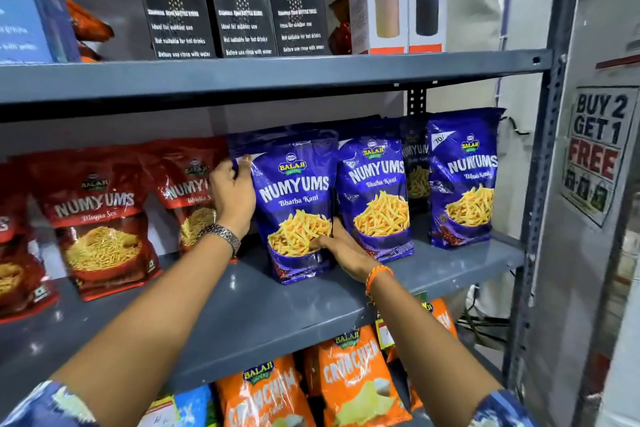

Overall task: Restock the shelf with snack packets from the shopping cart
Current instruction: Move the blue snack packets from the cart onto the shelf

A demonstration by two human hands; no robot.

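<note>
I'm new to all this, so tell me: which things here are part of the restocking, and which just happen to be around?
Part of the job:
- blue snack packet, held by the left hand and right hand
- middle shelf

Just around:
- red packets
- black boxes
- orange packets
- offer poster

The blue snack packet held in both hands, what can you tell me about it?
The glossy blue plastic Numyums snack packet stands upright on the grey metal shelf, leftmost of the blue row. It pictures yellow sticks in a bowl. The left hand grips its upper left edge; the right hand presses its lower right side.
</note>
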